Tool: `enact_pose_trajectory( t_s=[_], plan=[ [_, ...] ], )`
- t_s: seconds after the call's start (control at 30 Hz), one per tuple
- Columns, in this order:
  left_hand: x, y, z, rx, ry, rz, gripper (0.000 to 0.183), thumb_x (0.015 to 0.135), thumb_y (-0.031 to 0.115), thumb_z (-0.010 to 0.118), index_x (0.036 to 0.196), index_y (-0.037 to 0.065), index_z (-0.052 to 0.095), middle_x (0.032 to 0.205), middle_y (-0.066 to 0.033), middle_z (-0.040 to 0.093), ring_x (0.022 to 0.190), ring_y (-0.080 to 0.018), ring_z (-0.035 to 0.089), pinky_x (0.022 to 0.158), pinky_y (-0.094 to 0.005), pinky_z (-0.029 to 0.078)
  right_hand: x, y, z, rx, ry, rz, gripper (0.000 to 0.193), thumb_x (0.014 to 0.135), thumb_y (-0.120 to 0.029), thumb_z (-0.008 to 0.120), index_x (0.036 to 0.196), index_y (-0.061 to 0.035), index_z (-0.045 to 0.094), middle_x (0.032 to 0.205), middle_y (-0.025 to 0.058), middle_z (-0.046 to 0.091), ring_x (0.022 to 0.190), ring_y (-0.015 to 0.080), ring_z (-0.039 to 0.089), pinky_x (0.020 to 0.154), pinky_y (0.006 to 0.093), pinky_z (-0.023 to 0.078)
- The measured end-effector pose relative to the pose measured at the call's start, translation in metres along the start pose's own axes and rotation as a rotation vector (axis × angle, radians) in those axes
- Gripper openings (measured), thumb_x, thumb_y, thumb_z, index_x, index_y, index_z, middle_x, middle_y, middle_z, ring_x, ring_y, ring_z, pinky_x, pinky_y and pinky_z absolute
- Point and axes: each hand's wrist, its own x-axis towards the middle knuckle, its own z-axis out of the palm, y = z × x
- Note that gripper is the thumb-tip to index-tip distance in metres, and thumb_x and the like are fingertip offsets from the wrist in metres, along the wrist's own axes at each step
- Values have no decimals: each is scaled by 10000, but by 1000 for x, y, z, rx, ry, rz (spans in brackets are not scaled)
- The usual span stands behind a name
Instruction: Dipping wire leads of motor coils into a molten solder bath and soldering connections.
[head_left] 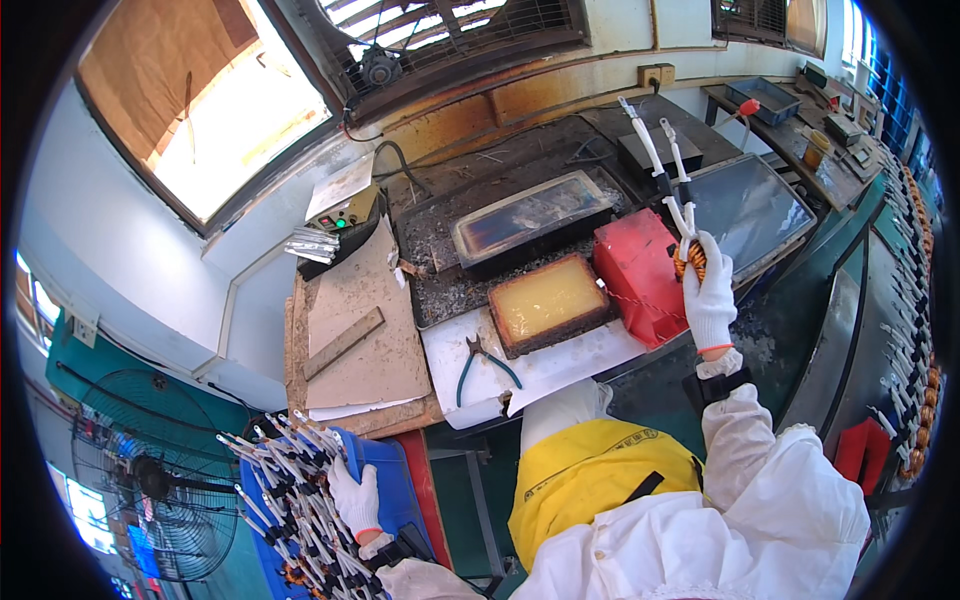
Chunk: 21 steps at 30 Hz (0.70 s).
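My right hand (711,295), in a white glove, is closed around a coil (690,262) wound in orange and black. Its white-sleeved leads (652,150) stand upward, with black bands and metal lug ends. This coil is held above a red box-like block (637,270). My left hand (354,497), also gloved, lies over a blue bin (405,490) heaped with similar leads (295,490). Its fingers look extended and the thumb stands apart, though the fingertips partly merge with the leads. A tray of yellow liquid (550,300) sits in front of me.
Behind the yellow tray is a rectangular pot (535,218) with a shiny, brown-stained surface. Green-handled pliers (480,365) lie on white sheeting. Cardboard (360,310) bears a flat wooden strip (344,343). A control box (345,208) stands at the back left; a fan (150,475) is left of the bin.
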Motion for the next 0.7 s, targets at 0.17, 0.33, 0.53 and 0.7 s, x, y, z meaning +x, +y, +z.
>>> enact_pose_trajectory(
  t_s=[0.17,0.33,0.53,0.7],
  plan=[
    [1,3,-2,-3,-1,-1,691,767,345,624,1341,32,399,1364,-191,403,1211,-377,420,1009,-445,357,1,-1,2,-7,-5,16,493,844,-90,591,1309,-172,447,1141,167,510,974,360,583,803,402,504],
    [1,-1,-1,-8,1,4,698,764,346,625,1343,32,398,1367,-191,401,1210,-377,420,1010,-445,357,0,-2,-1,-23,-20,48,482,851,-114,593,1303,-186,443,1135,168,507,959,365,586,787,409,509],
    [-1,-1,1,1,1,-6,698,761,349,623,1343,35,400,1366,-191,402,1206,-377,425,1008,-447,358,-1,0,-2,-31,-25,50,478,851,-118,594,1300,-187,442,1136,173,505,960,367,585,788,414,511],
    [0,1,-1,20,-6,-24,696,762,353,622,1345,44,402,1370,-184,400,1211,-372,422,1008,-448,359,0,0,-2,-31,-34,63,486,847,-108,593,1304,-183,446,1150,179,502,992,365,579,818,408,506]
  ],
)
